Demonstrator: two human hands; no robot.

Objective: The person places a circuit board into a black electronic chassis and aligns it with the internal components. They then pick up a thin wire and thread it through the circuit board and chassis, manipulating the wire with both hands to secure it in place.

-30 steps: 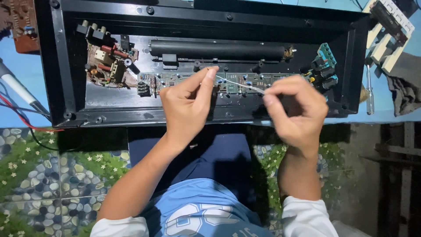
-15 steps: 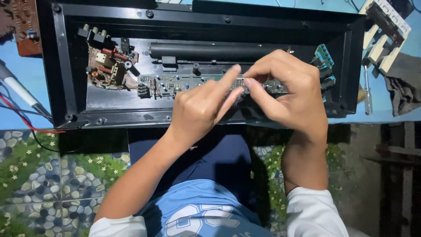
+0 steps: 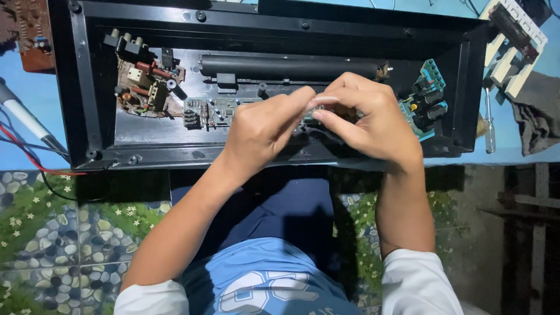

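Note:
An open black electronics case (image 3: 274,23) lies on a blue table, and both my hands are inside it. My left hand (image 3: 262,131) and my right hand (image 3: 373,122) meet fingertip to fingertip over a long green circuit board (image 3: 210,111). Between the pinched fingers only a short pale piece of a thin wire (image 3: 326,99) shows. A black cylinder (image 3: 286,67) runs along the case just beyond my hands. A teal board with black parts (image 3: 429,96) sits right of my right hand. At the case's left end is a cluster of components (image 3: 146,87).
A pen-shaped grey tool (image 3: 26,119) with red and black leads (image 3: 29,160) lies left of the case. A brown circuit board (image 3: 29,29) is at the top left. Right of the case lie a small screwdriver (image 3: 489,125), a grey cloth (image 3: 534,116) and a white frame part (image 3: 513,41).
My hands were apart with the thin wire stretched between them. They have come together and shifted right, so the wire is now almost hidden in my fingers.

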